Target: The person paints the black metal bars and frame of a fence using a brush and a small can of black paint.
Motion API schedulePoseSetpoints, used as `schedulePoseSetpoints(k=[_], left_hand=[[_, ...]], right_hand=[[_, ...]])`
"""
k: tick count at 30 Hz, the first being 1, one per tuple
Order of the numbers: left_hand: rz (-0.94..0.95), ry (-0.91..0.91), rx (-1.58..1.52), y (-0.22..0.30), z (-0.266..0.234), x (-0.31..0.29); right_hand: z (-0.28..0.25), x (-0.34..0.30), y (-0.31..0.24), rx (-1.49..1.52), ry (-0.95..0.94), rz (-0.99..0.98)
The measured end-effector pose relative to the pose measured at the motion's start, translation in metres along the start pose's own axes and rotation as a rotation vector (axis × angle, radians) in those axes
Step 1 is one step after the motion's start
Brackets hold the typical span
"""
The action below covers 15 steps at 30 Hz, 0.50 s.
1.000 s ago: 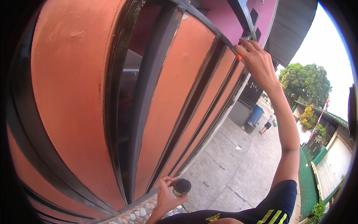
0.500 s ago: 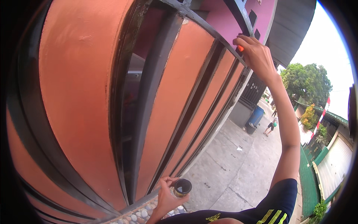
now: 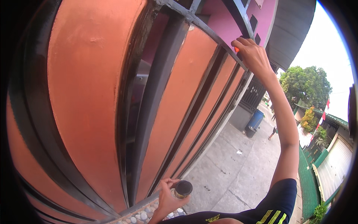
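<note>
The right hand [image 3: 254, 56] is raised high at the end of a stretched arm, its fingers curled round a small tool with an orange tip [image 3: 236, 49]; the rest of it is hidden in the grip, so I cannot tell which way its long axis points. A slanted dark bar [image 3: 240, 20] lies just above that hand, its length running from upper left down toward the knuckles (whether tool and bar touch is not clear). The right hand is by far the nearer one to this bar.

The left hand [image 3: 169, 199], well below the right and to its left, grasps a small dark-rimmed cup [image 3: 183, 189], thumb and fingers around its side and the mouth facing upward. The cup is thus well apart from the tool, down and leftward of the right hand. Left of both hands stand orange panels [image 3: 87, 93]; pebbles [image 3: 143, 215] lie below the left hand.
</note>
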<state>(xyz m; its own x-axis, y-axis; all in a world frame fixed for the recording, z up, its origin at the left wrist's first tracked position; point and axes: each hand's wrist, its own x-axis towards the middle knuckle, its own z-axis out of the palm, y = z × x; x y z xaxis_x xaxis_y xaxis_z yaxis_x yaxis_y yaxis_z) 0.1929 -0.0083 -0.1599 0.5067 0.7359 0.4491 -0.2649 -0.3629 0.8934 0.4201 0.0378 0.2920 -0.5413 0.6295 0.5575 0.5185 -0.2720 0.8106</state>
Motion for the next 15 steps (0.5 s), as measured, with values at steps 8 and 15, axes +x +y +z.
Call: schedulePoseSetpoints(k=[8, 15], left_hand=[[0.007, 0.003, 0.033, -0.003, -0.003, 0.001], [0.047, -0.002, 0.002, 0.001, -0.003, -0.001]], right_hand=[[-0.034, 0.001, -0.044, -0.081, 0.321, -0.087], [-0.030, 0.001, -0.016, -0.068, 0.137, -0.014]])
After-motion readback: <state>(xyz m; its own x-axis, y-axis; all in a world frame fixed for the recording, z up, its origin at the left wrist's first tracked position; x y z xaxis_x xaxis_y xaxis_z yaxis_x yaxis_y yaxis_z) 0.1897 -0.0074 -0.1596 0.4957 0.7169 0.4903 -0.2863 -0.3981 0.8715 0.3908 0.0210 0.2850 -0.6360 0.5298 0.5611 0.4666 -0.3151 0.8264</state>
